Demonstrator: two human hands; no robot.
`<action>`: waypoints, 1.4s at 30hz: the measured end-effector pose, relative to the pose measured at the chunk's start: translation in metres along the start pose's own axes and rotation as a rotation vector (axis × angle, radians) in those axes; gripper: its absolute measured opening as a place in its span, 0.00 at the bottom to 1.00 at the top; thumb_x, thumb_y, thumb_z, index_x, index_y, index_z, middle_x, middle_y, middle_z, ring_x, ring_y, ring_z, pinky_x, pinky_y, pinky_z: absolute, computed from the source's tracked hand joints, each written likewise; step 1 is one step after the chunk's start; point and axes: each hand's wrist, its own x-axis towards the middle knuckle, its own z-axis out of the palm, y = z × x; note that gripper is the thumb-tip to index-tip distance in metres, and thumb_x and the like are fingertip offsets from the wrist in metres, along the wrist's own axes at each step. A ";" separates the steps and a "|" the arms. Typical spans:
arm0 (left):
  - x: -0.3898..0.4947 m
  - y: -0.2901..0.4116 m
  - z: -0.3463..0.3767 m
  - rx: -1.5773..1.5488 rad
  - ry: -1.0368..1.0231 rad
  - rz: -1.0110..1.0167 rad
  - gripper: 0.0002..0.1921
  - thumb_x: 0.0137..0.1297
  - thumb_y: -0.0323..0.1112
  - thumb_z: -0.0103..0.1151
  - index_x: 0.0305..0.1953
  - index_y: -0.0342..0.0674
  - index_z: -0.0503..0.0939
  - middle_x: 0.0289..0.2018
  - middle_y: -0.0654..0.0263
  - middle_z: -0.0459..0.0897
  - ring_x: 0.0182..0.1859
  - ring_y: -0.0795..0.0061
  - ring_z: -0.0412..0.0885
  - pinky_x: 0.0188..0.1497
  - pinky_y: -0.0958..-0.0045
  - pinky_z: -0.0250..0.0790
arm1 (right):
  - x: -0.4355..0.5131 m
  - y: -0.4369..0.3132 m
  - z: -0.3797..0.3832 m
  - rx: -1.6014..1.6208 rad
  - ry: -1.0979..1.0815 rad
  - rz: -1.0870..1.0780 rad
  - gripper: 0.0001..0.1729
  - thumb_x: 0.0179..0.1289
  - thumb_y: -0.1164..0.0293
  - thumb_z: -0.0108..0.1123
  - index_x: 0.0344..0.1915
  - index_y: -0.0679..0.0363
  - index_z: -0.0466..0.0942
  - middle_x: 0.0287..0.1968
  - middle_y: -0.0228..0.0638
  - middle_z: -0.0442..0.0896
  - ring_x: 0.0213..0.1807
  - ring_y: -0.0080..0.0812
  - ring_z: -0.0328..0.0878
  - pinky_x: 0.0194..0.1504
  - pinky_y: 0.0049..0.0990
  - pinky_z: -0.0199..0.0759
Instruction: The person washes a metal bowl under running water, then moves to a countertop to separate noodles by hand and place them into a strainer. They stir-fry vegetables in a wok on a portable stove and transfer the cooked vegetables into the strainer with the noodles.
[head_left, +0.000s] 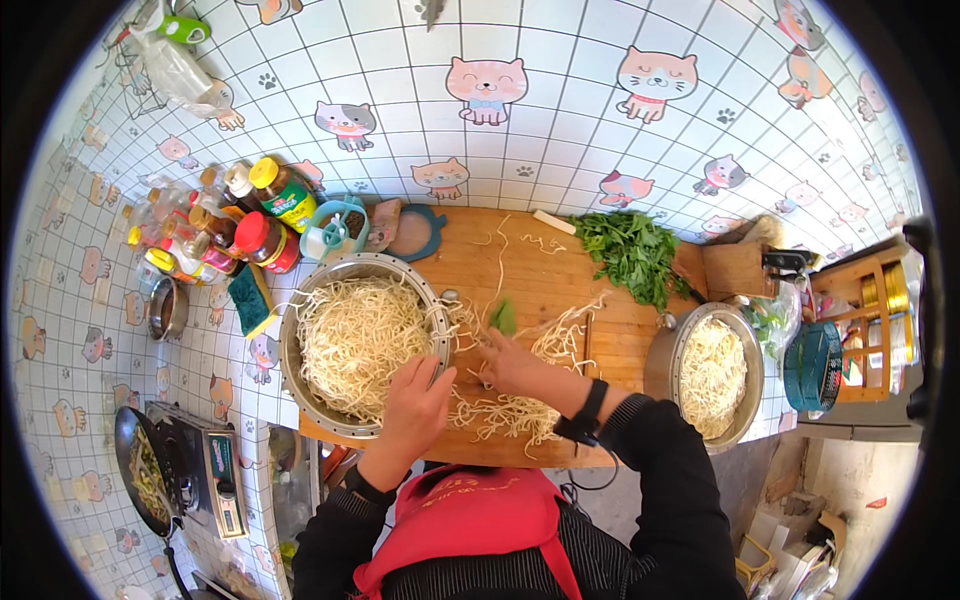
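Note:
A large perforated-rim metal steamer pan (440, 307) heaped with pale noodles (360, 345) stands on the left of the wooden board (450, 255). My left hand (415, 411) grips its near right rim, fingers curled over the edge. To the right, my right hand (521, 369) reaches low over the board, fingertips among loose noodles (517, 416) beside a green leaf (503, 318). Whether those fingers pinch any strands is unclear. More strands lie scattered around it, some next to a thin brown stick (588, 339).
Another metal pot (661, 360) of noodles stands at the right end. Leafy greens (634, 251) lie at the back near a knife block (739, 271). Bottles and jars (268, 242) and a sponge (251, 300) are on the left, with a wok (142, 472) by a portable stove (202, 472).

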 end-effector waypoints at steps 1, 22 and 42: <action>0.007 -0.001 0.004 0.037 -0.003 -0.010 0.19 0.50 0.25 0.60 0.47 0.36 0.74 0.49 0.50 0.71 0.53 0.51 0.69 0.54 0.59 0.63 | -0.005 -0.002 -0.009 0.174 -0.148 -0.116 0.27 0.61 0.54 0.50 0.55 0.58 0.70 0.63 0.50 0.61 0.57 0.56 0.68 0.57 0.49 0.61; 0.063 -0.028 0.056 0.162 -0.084 -0.175 0.03 0.51 0.23 0.52 0.29 0.35 0.72 0.29 0.56 0.71 0.33 0.58 0.74 0.34 0.64 0.69 | 0.045 0.026 -0.058 0.143 -0.055 0.165 0.15 0.51 0.60 0.58 0.35 0.58 0.80 0.37 0.45 0.82 0.39 0.49 0.78 0.40 0.40 0.72; -0.015 -0.061 -0.014 0.286 0.268 -0.377 0.18 0.55 0.19 0.49 0.49 0.34 0.75 0.47 0.50 0.76 0.50 0.49 0.73 0.53 0.58 0.66 | 0.069 0.039 -0.025 -0.421 0.140 -0.235 0.31 0.63 0.55 0.49 0.64 0.51 0.62 0.71 0.42 0.50 0.73 0.50 0.40 0.63 0.60 0.42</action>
